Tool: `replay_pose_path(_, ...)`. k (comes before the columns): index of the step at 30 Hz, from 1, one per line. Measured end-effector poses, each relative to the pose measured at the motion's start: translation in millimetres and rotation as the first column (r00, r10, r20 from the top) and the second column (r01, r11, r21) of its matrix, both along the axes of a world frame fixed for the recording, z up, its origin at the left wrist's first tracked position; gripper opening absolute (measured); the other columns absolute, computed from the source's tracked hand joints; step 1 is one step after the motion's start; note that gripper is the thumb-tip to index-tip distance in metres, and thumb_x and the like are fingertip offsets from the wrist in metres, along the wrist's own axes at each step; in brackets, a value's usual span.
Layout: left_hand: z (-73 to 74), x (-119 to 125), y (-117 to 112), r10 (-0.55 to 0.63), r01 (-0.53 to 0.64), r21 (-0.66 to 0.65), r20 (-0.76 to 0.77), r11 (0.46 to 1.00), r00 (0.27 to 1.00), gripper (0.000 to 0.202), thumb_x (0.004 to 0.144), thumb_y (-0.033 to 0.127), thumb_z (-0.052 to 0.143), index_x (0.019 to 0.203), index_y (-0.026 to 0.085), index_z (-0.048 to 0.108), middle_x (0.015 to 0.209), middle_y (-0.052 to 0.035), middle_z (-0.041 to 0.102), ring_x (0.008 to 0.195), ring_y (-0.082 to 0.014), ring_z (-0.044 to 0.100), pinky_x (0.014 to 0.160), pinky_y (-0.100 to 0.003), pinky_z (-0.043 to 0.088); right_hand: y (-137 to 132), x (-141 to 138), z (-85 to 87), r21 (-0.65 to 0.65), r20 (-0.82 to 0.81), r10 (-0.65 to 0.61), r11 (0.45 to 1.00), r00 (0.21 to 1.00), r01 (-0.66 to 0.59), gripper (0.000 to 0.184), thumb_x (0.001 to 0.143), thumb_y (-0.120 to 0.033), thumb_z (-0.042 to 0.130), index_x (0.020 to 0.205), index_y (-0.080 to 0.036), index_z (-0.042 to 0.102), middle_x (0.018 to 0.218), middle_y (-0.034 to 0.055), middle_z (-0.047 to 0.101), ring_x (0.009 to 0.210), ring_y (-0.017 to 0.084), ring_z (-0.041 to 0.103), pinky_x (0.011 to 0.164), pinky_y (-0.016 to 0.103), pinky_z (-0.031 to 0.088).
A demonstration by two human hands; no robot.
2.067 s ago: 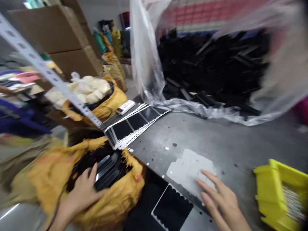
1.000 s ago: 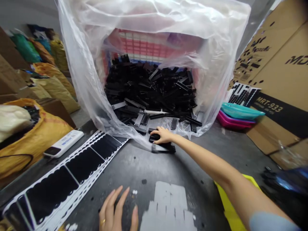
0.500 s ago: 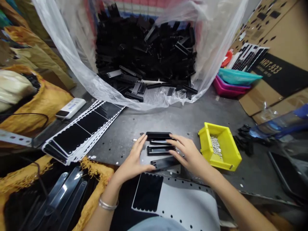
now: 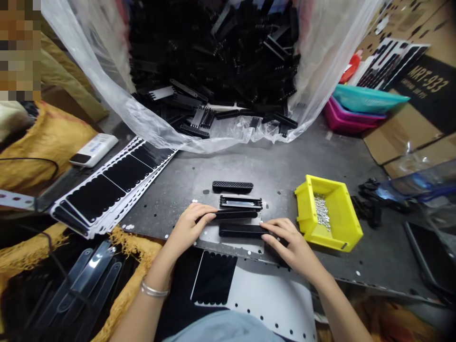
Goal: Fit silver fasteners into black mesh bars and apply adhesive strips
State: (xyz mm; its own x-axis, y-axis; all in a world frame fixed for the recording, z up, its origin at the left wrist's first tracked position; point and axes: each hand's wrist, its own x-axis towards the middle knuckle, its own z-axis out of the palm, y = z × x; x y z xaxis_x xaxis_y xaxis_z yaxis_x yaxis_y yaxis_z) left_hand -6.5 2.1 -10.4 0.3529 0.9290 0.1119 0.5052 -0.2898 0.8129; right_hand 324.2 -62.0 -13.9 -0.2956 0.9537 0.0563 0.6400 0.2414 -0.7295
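Note:
Several long black plastic strips lie in a row on the grey metal table [image 4: 374, 251]. My left hand [image 4: 188, 225] has its fingers curled on the left end of one black strip [image 4: 235, 214]. My right hand [image 4: 288, 242] pinches the right end of the nearest black strip [image 4: 242, 231]. Two more strips, a toothed one [image 4: 241, 203] and a perforated one [image 4: 232, 186], lie just beyond, untouched. Under the nearest strips is a white backing sheet [image 4: 231, 240].
A big clear plastic bag [image 4: 117, 99] full of black combs [image 4: 213, 52] fills the back. A yellow bin [image 4: 329, 211] of small metal bits stands right of my hands. Black sticker sheets [image 4: 110, 183] lie left, another sheet [image 4: 213, 280] near me. Cardboard boxes [image 4: 413, 118] and coloured trays [image 4: 356, 107] stand right.
My right hand fetched black strips from the bag's mouth and brought them to the table front. Both hands have since spread them into a row and now grip two.

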Motion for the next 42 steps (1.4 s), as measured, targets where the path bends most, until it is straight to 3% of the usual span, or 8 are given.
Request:
replay_pose_path(6, 6.3, 3, 2, -0.079, 0.078, -0.028, -0.025, 0.997, 0.997, 0.032, 0.105, 0.037, 0.05, 0.096, 0.025, 0.078, 0.109, -0.0039, 0.079, 0.107, -0.0233, 0.066, 0.107, -0.045, 0.044, 0, -9, 5.4, 0.002, 0.053, -0.04, 0.999, 0.998, 0.04, 0.028, 0.106, -0.044, 0.051, 0.123, -0.029, 0.068, 0.109, 0.0066, 0.072, 0.104, 0.025, 0.065, 0.094, 0.045, 0.053)
replay_pose_path(11, 10.4, 18, -16, -0.116, 0.113, -0.056, -0.061, 0.992, 0.991, 0.045, 0.089, 0.047, 0.074, 0.129, 0.027, 0.067, 0.131, -0.0075, 0.07, 0.125, -0.0291, 0.058, 0.11, -0.049, 0.043, 4, -24, 17.6, 0.16, 0.249, -0.126, 0.983, 0.96, 0.087, 0.03, 0.103, -0.05, 0.055, 0.098, -0.024, 0.067, 0.086, 0.0075, 0.069, 0.082, 0.025, 0.063, 0.075, 0.042, 0.049)
replay_pose_path(15, 2.7, 32, -28, -0.159, 0.159, -0.002, -0.06, 0.987, 0.985, 0.038, 0.09, 0.032, 0.075, 0.125, 0.027, 0.062, 0.121, -0.0065, 0.07, 0.115, -0.027, 0.063, 0.104, -0.046, 0.047, 34, -23, 22.6, 0.201, 0.208, -0.125, 0.976, 0.97, 0.082, 0.025, 0.106, -0.041, 0.05, 0.105, -0.024, 0.069, 0.106, 0.0093, 0.072, 0.1, 0.027, 0.065, 0.087, 0.046, 0.053)
replay_pose_path(19, -4.9, 36, -34, -0.091, 0.095, 0.047, -0.085, 0.994, 0.992, 0.048, 0.088, 0.025, 0.076, 0.132, 0.027, 0.057, 0.131, -0.0101, 0.06, 0.125, -0.0298, 0.056, 0.108, -0.05, 0.046, 65, -16, 19.3, 0.156, 0.174, 0.031, 0.986, 0.984, -0.058, 0.028, 0.104, -0.03, 0.053, 0.127, -0.029, 0.068, 0.132, 0.0094, 0.067, 0.121, 0.028, 0.064, 0.104, 0.051, 0.053)
replay_pose_path(25, -9.9, 37, -35, -0.042, 0.053, 0.074, -0.134, 0.996, 0.99, 0.095, 0.085, 0.017, 0.073, 0.162, 0.03, 0.019, 0.159, -0.0165, 0.036, 0.148, -0.0372, 0.037, 0.121, -0.06, 0.034, 71, -12, 33.6, -0.059, 0.155, 0.3, 0.954, 0.941, -0.294, 0.039, 0.104, -0.018, 0.048, 0.133, -0.037, 0.069, 0.116, 0.0024, 0.076, 0.105, 0.021, 0.071, 0.095, 0.041, 0.059)
replay_pose_path(35, -10.2, 34, -34, -0.029, 0.029, -0.013, -0.035, 1.0, 0.999, 0.092, 0.082, 0.034, 0.082, 0.158, 0.033, 0.032, 0.152, -0.012, 0.043, 0.142, -0.0351, 0.044, 0.118, -0.057, 0.04, 145, -67, 34.2, 0.049, 0.362, 0.103, 0.99, 0.927, -0.13, 0.021, 0.102, -0.029, 0.059, 0.116, -0.024, 0.075, 0.125, 0.0097, 0.07, 0.118, 0.029, 0.063, 0.102, 0.047, 0.051)
replay_pose_path(39, -9.7, 26, 1, 0.277, -0.272, -0.064, 0.099, 0.96, 0.956, 0.061, 0.102, 0.045, 0.054, 0.158, 0.029, 0.034, 0.148, -0.0135, 0.04, 0.122, -0.0253, 0.058, 0.103, -0.046, 0.053, 139, -71, 30.4, 0.011, 0.365, 0.168, 0.983, 0.916, -0.185, 0.018, 0.094, -0.023, 0.071, 0.112, -0.025, 0.073, 0.114, 0.0053, 0.075, 0.107, 0.023, 0.069, 0.093, 0.038, 0.054)
replay_pose_path(42, -8.2, 21, 39, 0.23, -0.229, -0.058, 0.015, 0.972, 0.973, 0.042, 0.103, 0.038, 0.051, 0.141, 0.023, 0.058, 0.136, -0.0127, 0.052, 0.119, -0.0276, 0.057, 0.109, -0.053, 0.047, 134, -69, 34.6, 0.0, 0.394, 0.194, 0.977, 0.898, -0.211, 0.018, 0.087, -0.017, 0.077, 0.103, -0.024, 0.074, 0.101, 0.0043, 0.076, 0.099, 0.024, 0.07, 0.084, 0.036, 0.054)
